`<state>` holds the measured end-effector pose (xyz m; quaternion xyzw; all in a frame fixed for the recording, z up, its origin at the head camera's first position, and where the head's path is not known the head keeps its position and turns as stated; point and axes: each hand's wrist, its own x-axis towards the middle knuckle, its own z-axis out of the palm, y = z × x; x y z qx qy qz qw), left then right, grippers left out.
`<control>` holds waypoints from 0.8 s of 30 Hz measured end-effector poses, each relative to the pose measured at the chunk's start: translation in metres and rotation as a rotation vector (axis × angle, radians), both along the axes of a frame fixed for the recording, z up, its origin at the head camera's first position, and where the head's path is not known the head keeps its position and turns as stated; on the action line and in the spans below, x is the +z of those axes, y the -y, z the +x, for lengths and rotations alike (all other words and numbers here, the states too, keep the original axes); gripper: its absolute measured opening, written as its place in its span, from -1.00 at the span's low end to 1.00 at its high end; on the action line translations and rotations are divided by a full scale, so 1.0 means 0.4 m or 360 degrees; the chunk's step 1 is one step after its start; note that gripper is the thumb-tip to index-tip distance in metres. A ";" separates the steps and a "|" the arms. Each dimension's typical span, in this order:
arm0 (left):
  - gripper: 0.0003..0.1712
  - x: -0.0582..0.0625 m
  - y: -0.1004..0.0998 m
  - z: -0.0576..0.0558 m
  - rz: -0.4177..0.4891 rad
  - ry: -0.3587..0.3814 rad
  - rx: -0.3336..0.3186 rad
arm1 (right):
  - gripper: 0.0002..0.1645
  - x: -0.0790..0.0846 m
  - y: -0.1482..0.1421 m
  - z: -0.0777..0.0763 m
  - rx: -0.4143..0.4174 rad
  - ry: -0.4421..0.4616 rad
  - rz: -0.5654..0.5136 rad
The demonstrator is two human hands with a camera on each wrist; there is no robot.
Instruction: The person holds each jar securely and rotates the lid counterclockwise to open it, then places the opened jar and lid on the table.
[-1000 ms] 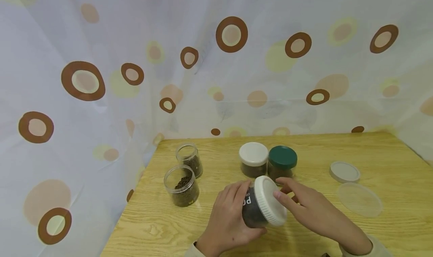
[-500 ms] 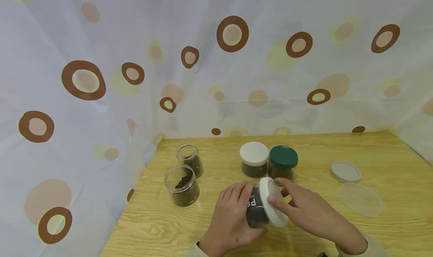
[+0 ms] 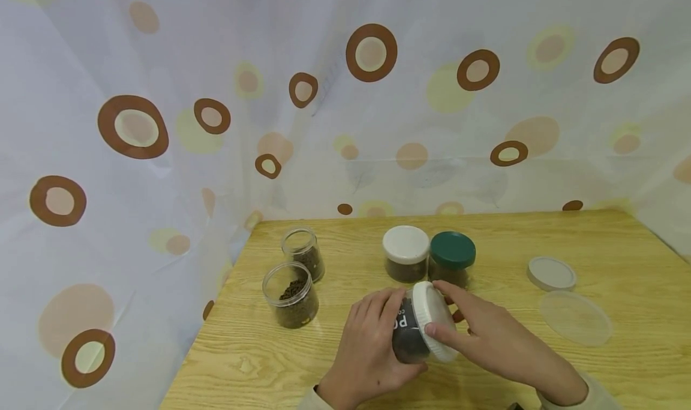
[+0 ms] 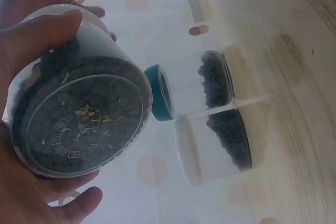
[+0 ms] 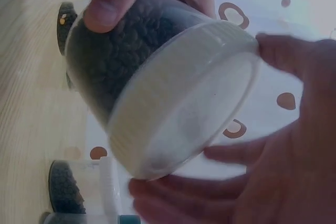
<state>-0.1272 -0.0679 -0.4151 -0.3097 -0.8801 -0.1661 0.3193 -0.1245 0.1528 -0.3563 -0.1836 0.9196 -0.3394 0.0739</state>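
My left hand (image 3: 367, 344) grips a clear plastic jar (image 3: 408, 335) with a dark label, tilted so its white ribbed lid (image 3: 438, 332) points to the right. Dark pellets fill much of the jar (image 5: 121, 61), and small pale bits show through its base in the left wrist view. On the lid's rim sit the thumb and fingertips of my right hand (image 3: 496, 332), holding it from two sides. Beyond the hands stand a white-lidded jar (image 3: 406, 245) and a green-lidded jar (image 3: 452, 251), side by side, both with dark contents.
At the left are two lidless clear jars, the front one (image 3: 294, 314) and the back one (image 3: 309, 265), partly filled with dark pellets. A loose white lid (image 3: 550, 274) and a translucent disc (image 3: 576, 318) lie at the right. A patterned curtain (image 3: 324, 128) hangs behind the wooden table (image 3: 243, 362).
The jar has shifted slightly right. My right hand's fingers have moved further around the lid, the thumb going from the lid's face to its near rim. Other jars stay put.
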 end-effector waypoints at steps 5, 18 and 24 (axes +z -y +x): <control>0.24 0.005 0.004 0.001 0.0071 0.0004 -0.0021 | -0.08 -0.007 -0.004 0.011 0.0228 -0.0415 -0.0099; 0.21 0.009 0.002 0.007 0.0079 0.0108 0.0003 | -0.08 -0.013 -0.006 0.015 0.0273 -0.0520 -0.0115; 0.21 0.012 0.006 0.005 0.0094 0.0100 0.0004 | -0.04 -0.010 -0.007 0.019 0.0249 -0.0668 -0.0064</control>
